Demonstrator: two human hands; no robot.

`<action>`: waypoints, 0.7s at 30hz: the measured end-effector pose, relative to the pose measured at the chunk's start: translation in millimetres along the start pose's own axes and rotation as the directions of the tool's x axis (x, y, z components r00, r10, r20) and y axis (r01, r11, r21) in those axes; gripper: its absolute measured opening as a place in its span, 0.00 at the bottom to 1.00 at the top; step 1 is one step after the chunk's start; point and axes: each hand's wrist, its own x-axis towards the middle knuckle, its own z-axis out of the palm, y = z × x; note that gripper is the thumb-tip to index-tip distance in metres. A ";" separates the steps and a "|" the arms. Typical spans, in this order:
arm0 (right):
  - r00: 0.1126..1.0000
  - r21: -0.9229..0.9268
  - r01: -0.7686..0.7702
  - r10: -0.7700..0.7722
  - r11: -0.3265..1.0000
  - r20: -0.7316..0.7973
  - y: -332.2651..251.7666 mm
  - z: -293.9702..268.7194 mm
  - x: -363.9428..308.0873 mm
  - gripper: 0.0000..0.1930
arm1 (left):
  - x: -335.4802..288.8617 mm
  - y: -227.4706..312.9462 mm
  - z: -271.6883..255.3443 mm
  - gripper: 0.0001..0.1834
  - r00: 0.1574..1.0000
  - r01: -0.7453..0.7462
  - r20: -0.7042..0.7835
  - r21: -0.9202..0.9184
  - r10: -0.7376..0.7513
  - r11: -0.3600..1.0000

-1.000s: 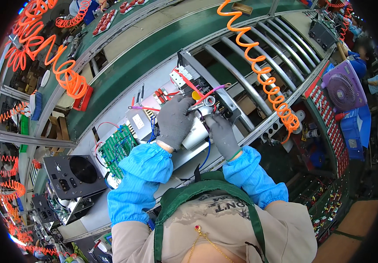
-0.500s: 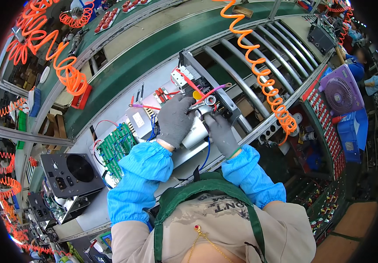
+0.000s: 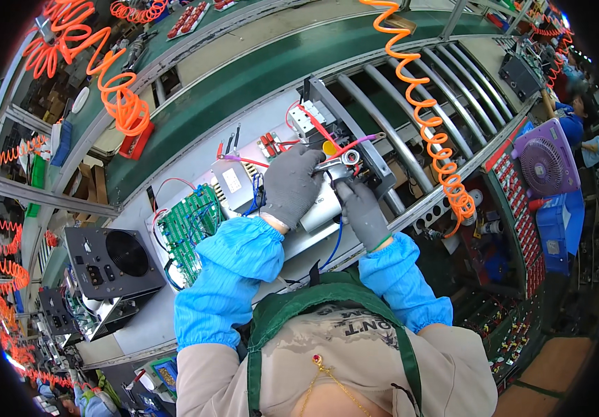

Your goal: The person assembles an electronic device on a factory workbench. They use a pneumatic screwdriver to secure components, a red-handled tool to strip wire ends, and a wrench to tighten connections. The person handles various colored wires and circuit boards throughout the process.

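My left hand [image 3: 291,184], in a grey glove, is closed around a silver ring spanner [image 3: 328,165]. The spanner's ring end lies over the right-hand part of an open electronic unit, beside the red and purple cables [image 3: 352,146]. My right hand [image 3: 365,214], also gloved, has its fingers bent together at the top of a white cylinder [image 3: 321,207], just below the spanner. What those fingertips grip is hidden. A yellow round part [image 3: 329,148] shows behind the spanner. Left of my hands are a silver box [image 3: 233,182] and a green circuit board [image 3: 187,226].
Metal rollers [image 3: 417,132] run beyond the unit, with a coiled orange hose [image 3: 428,115] hanging over them. A black housing with a fan [image 3: 108,264] stands at left. A purple fan [image 3: 546,158] and a blue bin [image 3: 556,222] are at right.
The whole view has shifted a little, so the bench appears further right and lower. Both hands keep about the same place on the unit, the spanner still in my left hand.
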 end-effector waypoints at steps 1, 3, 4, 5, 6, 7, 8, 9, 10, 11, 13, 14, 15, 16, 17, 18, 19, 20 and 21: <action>1.000 0.041 -0.023 0.022 0.999 0.016 2.6 -0.9 0.4 0.16 | -0.5 0.1 2.1 0.15 1.000 -0.001 -0.011 -0.008 0.001 1.000; 0.996 -0.093 0.086 -0.089 0.992 -0.023 2.6 1.4 7.5 0.15 | 0.2 0.5 0.8 0.15 1.000 -0.003 -0.003 -0.002 0.003 1.000; 0.988 -0.158 0.146 -0.153 0.977 -0.035 2.2 3.2 12.1 0.15 | 1.9 0.1 -0.7 0.16 1.000 -0.008 -0.004 0.005 0.008 1.000; 0.985 -0.274 0.152 -0.167 0.950 -0.032 3.0 1.9 13.8 0.14 | 0.1 0.5 -0.2 0.15 1.000 0.002 -0.004 -0.012 -0.002 1.000; 0.992 -0.180 0.114 -0.120 0.977 -0.024 2.0 0.1 11.6 0.15 | 0.2 0.9 -0.2 0.15 1.000 0.006 -0.001 -0.011 -0.006 1.000; 0.997 -0.086 0.071 -0.072 0.994 -0.010 -2.6 -0.1 4.3 0.16 | -0.4 0.6 -0.4 0.15 1.000 0.012 0.001 -0.009 -0.012 1.000; 1.000 0.007 0.025 -0.025 1.000 0.011 -4.4 0.1 -0.8 0.17 | -1.1 -0.3 -1.6 0.15 1.000 0.019 0.002 -0.006 -0.019 1.000; 0.997 -0.049 0.069 -0.067 0.996 0.042 -1.1 0.1 -1.4 0.17 | -1.2 -1.6 -4.1 0.15 1.000 0.003 0.014 0.010 -0.003 1.000; 0.997 -0.078 0.076 -0.075 0.994 0.017 -1.3 1.6 -0.2 0.17 | -0.2 -1.0 -6.5 0.15 1.000 -0.013 0.028 0.022 0.012 1.000; 0.996 -0.107 0.084 -0.085 0.991 -0.007 -2.6 4.2 1.5 0.16 | 0.1 -0.1 -10.0 0.15 0.999 -0.029 0.042 0.035 0.027 0.999; 0.986 -0.170 0.134 -0.148 0.976 -0.071 -0.1 5.7 6.5 0.14 | -4.5 7.2 -24.3 0.16 0.994 -0.041 0.099 0.057 0.035 0.998; 0.975 -0.204 0.172 -0.197 0.964 -0.105 8.2 4.4 8.4 0.14 | -8.5 12.8 -35.7 0.16 0.991 -0.045 0.128 0.068 0.036 0.997; 0.960 -0.240 0.208 -0.246 0.948 -0.138 13.8 2.4 7.1 0.13 | -11.7 18.8 -53.3 0.15 0.989 -0.044 0.140 0.045 0.037 0.998; 0.913 -0.398 0.324 -0.393 0.859 -0.105 7.8 2.3 -6.7 0.12 | -19.3 20.1 -66.5 0.14 0.995 -0.031 0.099 -0.009 0.032 0.999; 0.847 -0.534 0.431 -0.531 0.727 -0.040 -10.7 3.1 -30.5 0.11 | -27.9 19.6 -80.2 0.14 0.998 -0.017 0.051 -0.056 0.020 0.998; 0.761 -0.643 0.520 -0.646 0.562 0.051 -30.5 3.4 -48.4 0.10 | -35.0 16.7 -91.0 0.13 1.000 -0.001 0.003 -0.098 0.001 0.995; 0.755 -0.520 0.598 -0.647 0.610 0.108 -46.1 2.2 -56.3 0.09 | -40.7 9.0 -95.4 0.10 1.000 0.025 0.008 -0.213 -0.024 0.977; 0.743 -0.383 0.654 -0.649 0.653 0.163 -61.7 0.9 -61.1 0.09 | -46.2 9.0 -102.3 0.10 0.996 0.088 0.026 -0.259 -0.084 0.962; 0.824 -0.198 0.566 -0.539 0.800 0.175 -81.5 0.6 -59.8 0.06 | -44.6 9.5 -107.2 0.11 0.989 0.145 0.057 -0.317 -0.134 0.937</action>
